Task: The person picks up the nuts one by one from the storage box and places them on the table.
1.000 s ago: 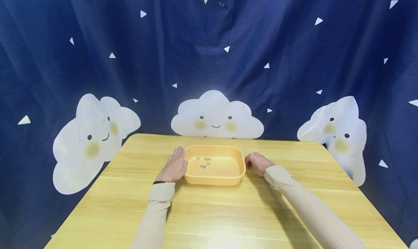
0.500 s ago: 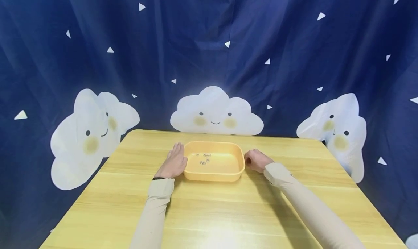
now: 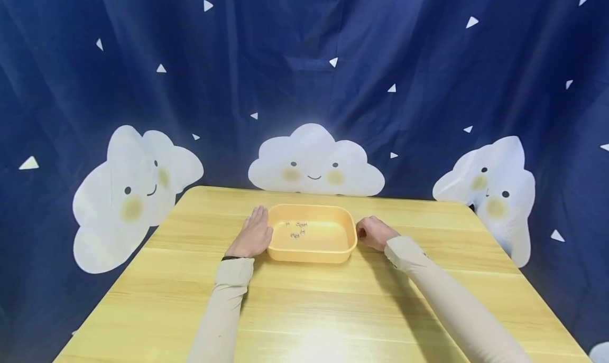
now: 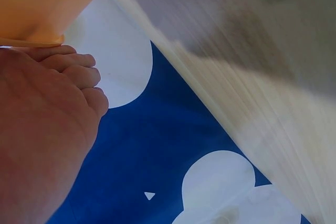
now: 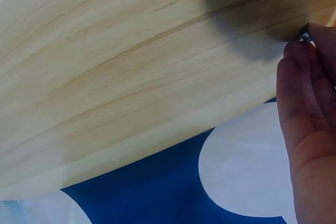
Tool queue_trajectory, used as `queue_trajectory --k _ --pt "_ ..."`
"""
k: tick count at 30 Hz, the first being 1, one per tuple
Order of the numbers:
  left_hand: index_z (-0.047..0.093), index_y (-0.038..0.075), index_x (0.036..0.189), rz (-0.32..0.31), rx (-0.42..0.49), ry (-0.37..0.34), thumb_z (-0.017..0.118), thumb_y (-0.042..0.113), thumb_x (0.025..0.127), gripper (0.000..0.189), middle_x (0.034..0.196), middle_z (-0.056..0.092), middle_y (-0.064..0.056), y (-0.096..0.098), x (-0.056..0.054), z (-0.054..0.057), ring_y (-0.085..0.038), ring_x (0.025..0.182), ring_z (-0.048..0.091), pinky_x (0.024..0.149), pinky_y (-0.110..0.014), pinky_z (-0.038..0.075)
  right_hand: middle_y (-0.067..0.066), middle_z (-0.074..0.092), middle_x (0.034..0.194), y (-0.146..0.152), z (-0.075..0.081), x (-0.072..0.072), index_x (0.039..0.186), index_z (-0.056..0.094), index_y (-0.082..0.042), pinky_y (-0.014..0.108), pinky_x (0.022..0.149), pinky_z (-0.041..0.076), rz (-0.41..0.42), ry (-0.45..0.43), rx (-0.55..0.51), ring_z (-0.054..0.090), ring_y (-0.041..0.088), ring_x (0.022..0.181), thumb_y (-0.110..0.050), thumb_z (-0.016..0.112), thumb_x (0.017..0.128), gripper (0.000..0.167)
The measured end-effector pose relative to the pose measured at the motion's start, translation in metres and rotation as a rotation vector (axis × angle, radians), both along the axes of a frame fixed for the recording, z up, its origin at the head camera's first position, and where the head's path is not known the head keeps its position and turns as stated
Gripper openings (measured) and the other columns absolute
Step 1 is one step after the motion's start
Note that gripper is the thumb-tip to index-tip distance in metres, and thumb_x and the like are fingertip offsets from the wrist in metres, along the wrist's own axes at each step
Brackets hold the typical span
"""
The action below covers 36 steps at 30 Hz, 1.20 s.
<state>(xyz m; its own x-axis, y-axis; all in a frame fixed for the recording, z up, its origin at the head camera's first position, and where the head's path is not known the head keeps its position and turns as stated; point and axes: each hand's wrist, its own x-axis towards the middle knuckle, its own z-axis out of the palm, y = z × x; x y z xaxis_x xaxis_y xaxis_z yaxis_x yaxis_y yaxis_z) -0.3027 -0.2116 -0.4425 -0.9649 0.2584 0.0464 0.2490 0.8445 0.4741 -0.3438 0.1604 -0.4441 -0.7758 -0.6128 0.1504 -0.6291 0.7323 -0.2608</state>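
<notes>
A shallow yellow-orange tray (image 3: 333, 237) sits on the wooden table, with several small shiny metallic pieces (image 3: 295, 235) lying in its left half, too small to make out exactly. My left hand (image 3: 251, 236) lies along the tray's left side, fingers fairly straight; in the left wrist view they touch the tray wall (image 4: 42, 9). Just off the tray's right end is my right hand (image 3: 376, 233), its fingers curled. In the right wrist view its thumb and finger pinch a small dark, shiny metallic piece (image 5: 305, 33), mostly covered by the fingertips.
The light wooden table (image 3: 285, 310) spreads around the tray. Behind it hangs a dark blue curtain (image 3: 295, 77) with white clouds and triangles, close to the table's back edge.
The whole head view has shifted slightly, so the table and tray appear a little higher. Both hands keep their places beside the tray.
</notes>
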Motion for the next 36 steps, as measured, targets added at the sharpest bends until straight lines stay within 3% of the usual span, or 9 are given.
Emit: queue_trajectory --k 36 --pt "0.013 -0.015 0.159 0.010 0.017 -0.002 0.028 0.016 0.105 0.064 0.171 0.008 -0.032 0.0005 0.0030 0.0036 -0.044 0.162 0.005 0.132 -0.059 0.008 0.004 0.069 0.070 0.0007 -0.0022 0.0003 0.071 0.069 -0.007 0.019 0.060 0.045 0.004 0.002 -0.001 0.052 0.006 0.065 0.012 0.071 0.076 0.020"
